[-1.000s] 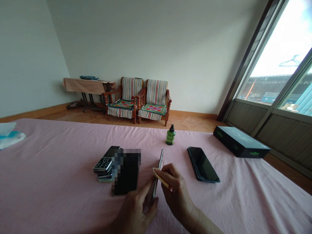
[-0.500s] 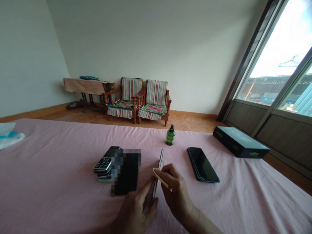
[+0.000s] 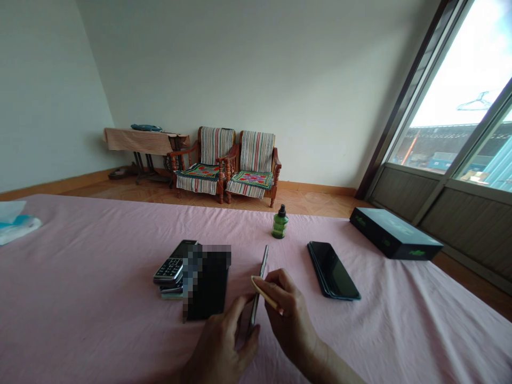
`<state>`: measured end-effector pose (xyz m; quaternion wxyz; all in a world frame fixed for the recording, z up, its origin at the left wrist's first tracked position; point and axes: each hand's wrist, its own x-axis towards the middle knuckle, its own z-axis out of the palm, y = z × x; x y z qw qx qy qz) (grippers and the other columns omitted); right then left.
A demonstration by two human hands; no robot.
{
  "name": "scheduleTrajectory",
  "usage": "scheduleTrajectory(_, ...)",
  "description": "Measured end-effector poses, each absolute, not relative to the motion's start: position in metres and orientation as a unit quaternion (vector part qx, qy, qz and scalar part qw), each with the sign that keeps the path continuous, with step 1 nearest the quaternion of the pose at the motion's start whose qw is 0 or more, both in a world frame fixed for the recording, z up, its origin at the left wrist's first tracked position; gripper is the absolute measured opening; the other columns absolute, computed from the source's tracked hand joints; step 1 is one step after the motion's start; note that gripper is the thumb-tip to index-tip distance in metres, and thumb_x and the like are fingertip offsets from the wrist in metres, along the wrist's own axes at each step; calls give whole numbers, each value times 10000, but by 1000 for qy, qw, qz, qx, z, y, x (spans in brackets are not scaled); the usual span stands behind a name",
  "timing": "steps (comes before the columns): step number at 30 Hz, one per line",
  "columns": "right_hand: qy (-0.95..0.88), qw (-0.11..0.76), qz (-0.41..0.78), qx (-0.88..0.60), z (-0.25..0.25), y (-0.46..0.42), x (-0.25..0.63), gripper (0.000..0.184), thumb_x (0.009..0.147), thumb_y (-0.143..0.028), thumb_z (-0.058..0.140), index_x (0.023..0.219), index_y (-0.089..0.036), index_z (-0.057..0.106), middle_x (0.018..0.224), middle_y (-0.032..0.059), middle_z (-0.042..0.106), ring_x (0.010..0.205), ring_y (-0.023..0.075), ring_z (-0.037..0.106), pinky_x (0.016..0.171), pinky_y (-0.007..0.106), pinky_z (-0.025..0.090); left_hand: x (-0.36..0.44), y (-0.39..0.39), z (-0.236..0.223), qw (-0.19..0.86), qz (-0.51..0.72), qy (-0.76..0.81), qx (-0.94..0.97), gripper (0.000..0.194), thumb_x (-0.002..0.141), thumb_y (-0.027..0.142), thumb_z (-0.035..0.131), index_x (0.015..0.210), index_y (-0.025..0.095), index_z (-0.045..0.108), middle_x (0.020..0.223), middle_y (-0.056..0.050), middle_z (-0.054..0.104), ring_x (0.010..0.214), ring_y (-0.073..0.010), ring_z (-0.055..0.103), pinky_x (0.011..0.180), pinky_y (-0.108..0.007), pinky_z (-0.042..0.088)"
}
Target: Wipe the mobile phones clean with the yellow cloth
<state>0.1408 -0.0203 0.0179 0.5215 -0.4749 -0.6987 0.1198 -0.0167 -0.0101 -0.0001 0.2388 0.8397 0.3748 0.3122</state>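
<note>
My left hand (image 3: pixel 222 341) grips a slim, phone-like device (image 3: pixel 263 265) with a silver edge. It is stood on its side, so only the narrow edge faces me. Pinched in my right hand (image 3: pixel 290 314) is a short, flat, pale yellow stick (image 3: pixel 264 292), its tip against or just over the silver edge; actual contact cannot be made out. Left of my hands lies a black, flat device (image 3: pixel 210 285), partly pixelated. Beside it sits a keypad phone (image 3: pixel 173 266) on top of other stacked phones. Two dark smartphones (image 3: pixel 335 272) lie stacked to the right.
A small green bottle (image 3: pixel 279 223) with a black cap stands beyond my hands. A black box (image 3: pixel 394 234) rests at the right edge of the pink cloth (image 3: pixel 100 277). A tissue pack (image 3: pixel 18 226) lies far left. Two wooden armchairs (image 3: pixel 252 160) stand against the wall.
Almost nothing differs. My left forefinger has bent back slightly along the device; the yellow stick stays in nearly the same place.
</note>
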Motion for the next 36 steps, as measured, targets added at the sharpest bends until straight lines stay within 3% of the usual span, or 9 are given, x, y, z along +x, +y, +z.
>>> scheduleTrajectory(4, -697, 519, 123, -479, 18, -20, 140, 296, 868, -75, 469, 977, -229, 696, 850, 38, 522, 739, 140, 549, 624, 236, 465, -16, -11, 1, 231, 302, 390, 839, 66, 841, 196, 507, 894, 215, 473, 596, 62, 531, 497, -121, 545, 468, -190, 365)
scheduleTrajectory(9, -698, 517, 120, -480, 16, -20, 141, 302, 860, -57, 476, 976, -231, 694, 850, 34, 520, 746, 139, 547, 634, 231, 461, -15, -10, 2, 223, 295, 395, 841, 106, 842, 193, 498, 795, 227, 408, 578, 69, 491, 489, -116, 526, 461, -195, 331)
scheduleTrajectory(16, -696, 523, 125, -476, 17, -21, 140, 326, 865, -61, 474, 1028, -242, 690, 853, 33, 514, 748, 137, 547, 630, 232, 459, -17, -10, -1, 221, 289, 392, 845, 111, 868, 225, 489, 788, 226, 411, 568, 74, 450, 484, -117, 490, 467, -205, 334)
scheduleTrajectory(18, -693, 524, 126, -478, 17, -21, 140, 323, 864, -63, 474, 1019, -241, 694, 852, 34, 517, 745, 137, 549, 624, 232, 457, -17, -10, -1, 233, 313, 385, 836, 77, 868, 230, 502, 856, 222, 427, 576, 79, 452, 492, -116, 500, 479, -201, 358)
scheduleTrajectory(23, -689, 526, 128, -482, 19, -20, 139, 289, 866, -80, 470, 970, -224, 698, 841, 38, 523, 738, 140, 550, 609, 234, 453, -19, -8, -3, 255, 383, 335, 822, 231, 874, 210, 527, 1083, 219, 429, 738, 31, 571, 658, -127, 595, 623, -202, 464)
scheduleTrajectory(31, -710, 513, 141, -461, 18, -37, 131, 319, 822, -43, 486, 1021, -208, 673, 831, 40, 522, 705, 139, 562, 569, 223, 451, -22, -8, -8, 255, 421, 321, 809, 92, 858, 189, 566, 925, 215, 509, 725, 32, 598, 632, -113, 600, 608, -184, 473)
scheduleTrajectory(36, -731, 491, 138, -454, 16, -37, 133, 378, 798, -24, 492, 1080, -210, 662, 856, 50, 525, 730, 146, 559, 590, 232, 457, -20, -7, -8, 233, 417, 342, 809, 133, 814, 122, 536, 889, 219, 484, 691, 43, 578, 601, -113, 595, 572, -178, 458)
